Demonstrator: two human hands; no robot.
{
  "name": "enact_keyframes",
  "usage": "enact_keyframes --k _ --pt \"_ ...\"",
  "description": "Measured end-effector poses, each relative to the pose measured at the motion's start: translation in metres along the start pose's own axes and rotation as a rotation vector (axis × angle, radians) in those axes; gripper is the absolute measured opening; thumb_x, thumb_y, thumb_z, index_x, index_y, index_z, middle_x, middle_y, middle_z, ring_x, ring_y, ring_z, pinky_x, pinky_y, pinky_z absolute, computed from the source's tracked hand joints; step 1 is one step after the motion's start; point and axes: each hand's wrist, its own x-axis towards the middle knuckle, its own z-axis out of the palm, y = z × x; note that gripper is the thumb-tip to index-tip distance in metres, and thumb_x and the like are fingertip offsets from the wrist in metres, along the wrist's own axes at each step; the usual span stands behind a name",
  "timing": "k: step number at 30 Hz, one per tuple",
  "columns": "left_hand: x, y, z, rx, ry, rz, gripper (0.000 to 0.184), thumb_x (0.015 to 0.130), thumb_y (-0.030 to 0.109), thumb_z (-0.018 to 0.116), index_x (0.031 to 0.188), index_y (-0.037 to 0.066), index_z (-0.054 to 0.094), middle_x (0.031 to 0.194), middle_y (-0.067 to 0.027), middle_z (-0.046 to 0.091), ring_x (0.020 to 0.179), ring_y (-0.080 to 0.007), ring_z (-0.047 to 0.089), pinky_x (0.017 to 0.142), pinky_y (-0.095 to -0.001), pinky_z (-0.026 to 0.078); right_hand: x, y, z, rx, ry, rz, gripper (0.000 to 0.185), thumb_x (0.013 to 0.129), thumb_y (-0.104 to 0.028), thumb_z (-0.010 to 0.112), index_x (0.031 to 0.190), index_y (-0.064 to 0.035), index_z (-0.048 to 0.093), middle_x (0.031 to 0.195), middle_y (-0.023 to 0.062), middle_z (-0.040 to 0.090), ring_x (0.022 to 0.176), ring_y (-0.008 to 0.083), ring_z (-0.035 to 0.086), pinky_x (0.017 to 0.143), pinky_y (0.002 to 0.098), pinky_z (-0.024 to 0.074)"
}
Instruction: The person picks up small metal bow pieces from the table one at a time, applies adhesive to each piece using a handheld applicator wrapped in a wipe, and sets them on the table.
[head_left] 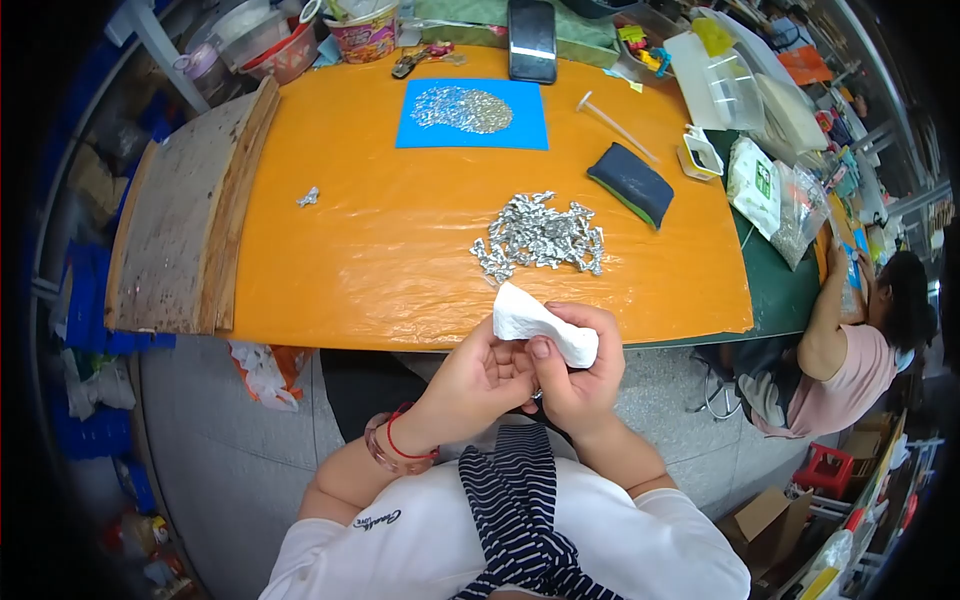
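Note:
A folded white cloth or tissue (540, 325) is held up in front of my body, at the near edge of the orange table (370, 250). My right hand (585, 370) pinches it between thumb and fingers. Beside it, my left hand (485, 385) has its fingers curled close to the right hand; what they hold, if anything, is hidden. Just beyond the cloth lies a pile of small silvery metal pieces (545, 235). One more small silvery piece (308, 197) lies apart on the left.
At the back, a blue mat (472, 114) carries tiny silvery parts near a phone (532, 40). A dark pouch (632, 185) and a white stick (617, 125) lie right. Wooden boards (180, 215) stand left. Another person (840, 370) sits at right.

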Motion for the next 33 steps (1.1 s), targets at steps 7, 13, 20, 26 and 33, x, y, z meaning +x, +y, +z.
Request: enact_keyframes --k 7,13,20,26,33 --pt "0.003 -0.023 -0.002 -0.309 -0.095 -0.029 0.027 0.075 -0.003 0.044 0.1 -0.002 0.036 0.087 -0.0086 0.049 0.078 -0.0121 0.05 0.071 -0.0237 0.042 0.003 0.011 -0.003 0.289 0.285 0.181 0.022 0.075 -0.004 0.045 0.094 -0.001 0.035 0.065 0.0043 0.044 0.051 0.0055 0.039 0.043 0.0177 0.0322" --pt "0.004 -0.016 0.005 0.584 0.074 0.495 0.013 0.068 -0.003 0.052 0.08 0.0 0.054 0.077 -0.0081 0.054 0.072 -0.0135 0.053 0.063 -0.0223 0.043 0.006 0.009 0.005 0.738 0.342 0.296 0.02 0.076 -0.005 0.045 0.093 -0.0042 0.035 0.062 0.002 0.04 0.048 0.005 0.034 0.04 0.0166 0.028" --pt "0.002 -0.002 0.004 0.863 0.15 0.707 0.011 0.061 -0.003 0.055 0.072 0.0 0.053 0.072 -0.0095 0.053 0.064 -0.0193 0.052 0.058 -0.0251 0.042 0.004 0.01 0.017 0.778 0.32 0.296 0.021 0.076 -0.005 0.046 0.093 -0.0042 0.035 0.061 0.0018 0.04 0.049 0.0049 0.033 0.042 0.0169 0.0281" --pt "0.001 -0.007 -0.005 0.909 0.134 0.692 0.012 0.065 -0.004 0.052 0.076 0.0 0.049 0.076 -0.0101 0.052 0.07 -0.0208 0.052 0.06 -0.0253 0.041 0.005 0.011 0.014 0.594 0.253 0.288 0.02 0.076 -0.006 0.048 0.093 -0.0037 0.039 0.067 0.001 0.045 0.055 0.0046 0.04 0.047 0.0163 0.0334" --pt "0.008 0.011 -0.014 0.268 0.257 0.682 0.008 0.078 0.0 0.041 0.085 -0.003 0.041 0.086 -0.0143 0.053 0.076 -0.0138 0.052 0.066 -0.0236 0.044 0.019 -0.014 -0.039 0.546 0.325 0.0 0.027 0.07 -0.014 0.056 0.087 -0.0007 0.04 0.071 0.0076 0.047 0.053 0.01 0.041 0.046 0.0207 0.0348"
